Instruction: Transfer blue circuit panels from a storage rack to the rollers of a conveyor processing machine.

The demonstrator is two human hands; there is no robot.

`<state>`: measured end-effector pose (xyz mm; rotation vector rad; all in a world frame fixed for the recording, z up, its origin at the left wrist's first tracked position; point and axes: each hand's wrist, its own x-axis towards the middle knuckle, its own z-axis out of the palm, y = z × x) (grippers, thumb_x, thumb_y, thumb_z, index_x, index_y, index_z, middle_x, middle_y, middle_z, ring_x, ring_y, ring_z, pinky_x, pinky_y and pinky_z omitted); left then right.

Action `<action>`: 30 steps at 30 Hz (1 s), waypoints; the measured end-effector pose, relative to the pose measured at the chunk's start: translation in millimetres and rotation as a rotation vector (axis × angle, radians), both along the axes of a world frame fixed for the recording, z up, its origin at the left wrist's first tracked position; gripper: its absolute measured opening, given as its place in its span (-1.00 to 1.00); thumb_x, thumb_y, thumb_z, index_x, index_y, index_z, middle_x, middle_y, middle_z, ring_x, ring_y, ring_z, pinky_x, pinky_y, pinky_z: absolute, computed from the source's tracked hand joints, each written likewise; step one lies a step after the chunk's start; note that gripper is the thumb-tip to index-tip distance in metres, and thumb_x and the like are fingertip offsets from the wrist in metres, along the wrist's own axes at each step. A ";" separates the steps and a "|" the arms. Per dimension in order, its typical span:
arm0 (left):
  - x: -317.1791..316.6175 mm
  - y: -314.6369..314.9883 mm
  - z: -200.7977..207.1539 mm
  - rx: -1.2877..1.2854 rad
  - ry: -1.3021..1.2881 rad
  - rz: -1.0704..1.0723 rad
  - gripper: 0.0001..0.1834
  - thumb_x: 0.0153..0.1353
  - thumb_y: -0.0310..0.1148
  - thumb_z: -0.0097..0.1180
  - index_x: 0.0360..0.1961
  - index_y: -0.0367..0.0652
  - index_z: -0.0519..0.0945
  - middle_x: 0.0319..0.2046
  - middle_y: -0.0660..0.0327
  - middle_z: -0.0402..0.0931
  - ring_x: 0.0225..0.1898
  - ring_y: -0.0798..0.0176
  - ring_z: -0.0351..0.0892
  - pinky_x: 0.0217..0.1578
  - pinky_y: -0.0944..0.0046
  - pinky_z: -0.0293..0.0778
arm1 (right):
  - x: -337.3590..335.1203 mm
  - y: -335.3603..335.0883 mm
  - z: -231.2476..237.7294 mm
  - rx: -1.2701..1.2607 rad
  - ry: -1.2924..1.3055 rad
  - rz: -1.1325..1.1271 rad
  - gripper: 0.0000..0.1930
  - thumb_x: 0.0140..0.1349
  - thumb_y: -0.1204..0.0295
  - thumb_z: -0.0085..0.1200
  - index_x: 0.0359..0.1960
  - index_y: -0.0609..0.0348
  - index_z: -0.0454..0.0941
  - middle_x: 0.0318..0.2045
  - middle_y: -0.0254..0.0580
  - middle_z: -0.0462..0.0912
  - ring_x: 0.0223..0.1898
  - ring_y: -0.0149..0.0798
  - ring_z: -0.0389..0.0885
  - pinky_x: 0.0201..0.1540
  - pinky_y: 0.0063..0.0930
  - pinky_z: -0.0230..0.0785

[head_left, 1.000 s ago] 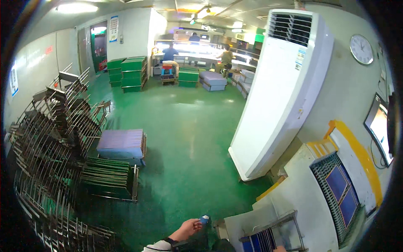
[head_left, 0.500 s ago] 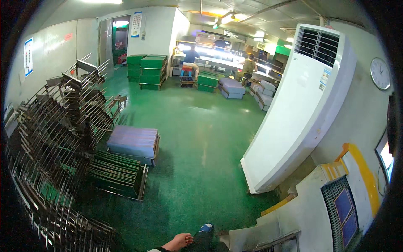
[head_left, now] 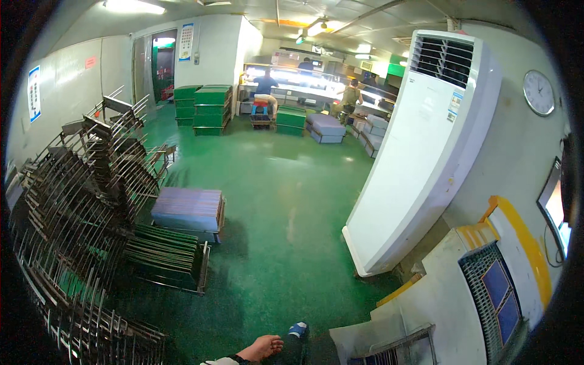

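Note:
My left hand hangs low at the bottom edge, beside my leg, its fingers loosely bent and a little apart with nothing visible in them. Just right of it is my blue and white shoe on the green floor. Nothing touches the hand. My right hand is outside the picture. Nearest on the right is a pale machine with a metal rack at its lower end.
Metal racks crowd the left side. Near them stand upright green panels and a stack of grey-violet panels. A tall white air conditioner rises at right. Two people sit at a lit bench; another person is behind it.
The view has shifted slightly, with most of the room moving a little left in the picture. More of my shoe and of the metal rack shows. My left hand still hangs low.

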<state>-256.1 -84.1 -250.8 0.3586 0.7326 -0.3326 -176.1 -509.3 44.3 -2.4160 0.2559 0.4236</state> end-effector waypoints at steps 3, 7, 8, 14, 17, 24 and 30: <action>5.2 -12.1 15.8 0.057 0.064 -0.083 -0.77 0.23 -0.35 0.02 -0.17 -0.28 0.42 -0.35 0.09 0.51 -0.38 0.13 0.52 -0.37 0.19 0.50 | -17.8 -12.2 6.3 0.048 -0.003 -0.078 -0.51 0.31 0.16 -0.20 0.16 0.24 0.27 0.14 0.06 0.34 0.15 0.04 0.31 0.06 -0.13 0.26; 8.4 -22.7 36.9 0.137 0.087 -0.103 -0.76 0.23 -0.35 0.01 -0.17 -0.30 0.43 -0.34 0.08 0.51 -0.37 0.12 0.52 -0.37 0.19 0.49 | -41.7 -23.4 17.4 0.180 0.009 -0.199 -0.51 0.31 0.17 -0.20 0.15 0.25 0.28 0.13 0.07 0.36 0.13 0.04 0.32 0.05 -0.13 0.27; 5.9 -19.8 26.4 0.128 0.051 -0.087 -0.76 0.23 -0.36 0.01 -0.16 -0.30 0.43 -0.34 0.08 0.51 -0.38 0.12 0.52 -0.37 0.19 0.49 | -46.5 -22.0 22.0 0.234 0.015 -0.223 -0.51 0.31 0.17 -0.19 0.14 0.26 0.28 0.12 0.07 0.36 0.13 0.04 0.33 0.04 -0.13 0.27; 20.3 -34.3 27.2 0.073 -0.049 -0.143 -0.86 0.23 -0.39 0.00 -0.30 -0.26 0.41 -0.47 0.18 0.45 -0.47 0.21 0.46 -0.42 0.25 0.45 | -81.5 -39.3 44.1 0.526 0.077 -0.471 -0.51 0.30 0.17 -0.18 0.13 0.28 0.30 0.10 0.08 0.39 0.12 0.05 0.35 0.03 -0.13 0.29; 41.5 -63.7 57.6 0.167 0.020 -0.217 -0.88 0.24 -0.40 -0.01 -0.36 -0.22 0.38 -0.52 0.23 0.40 -0.49 0.25 0.43 -0.43 0.29 0.42 | -89.4 -60.6 41.5 0.608 0.076 -0.503 -0.51 0.30 0.18 -0.18 0.12 0.29 0.31 0.09 0.09 0.40 0.11 0.05 0.37 0.02 -0.13 0.29; 86.8 -115.2 109.6 0.200 -0.213 -0.370 -0.88 0.25 -0.34 0.00 -0.32 -0.15 0.41 -0.45 0.23 0.47 -0.44 0.28 0.48 -0.37 0.28 0.46 | -42.4 -154.7 -88.2 -0.299 0.062 0.085 -0.60 0.30 0.23 -0.15 -0.07 0.36 0.47 -0.11 0.18 0.52 -0.05 0.16 0.45 -0.03 -0.09 0.33; 116.5 -184.6 161.1 0.397 -0.339 -0.643 -0.67 0.25 -0.17 0.05 -0.10 -0.18 0.46 -0.29 0.22 0.54 -0.38 0.34 0.53 -0.31 0.31 0.49 | -49.0 -152.5 -32.3 -0.262 -0.146 0.107 -0.63 0.30 0.26 -0.16 -0.18 0.37 0.52 -0.19 0.17 0.56 -0.16 0.16 0.49 -0.11 -0.10 0.37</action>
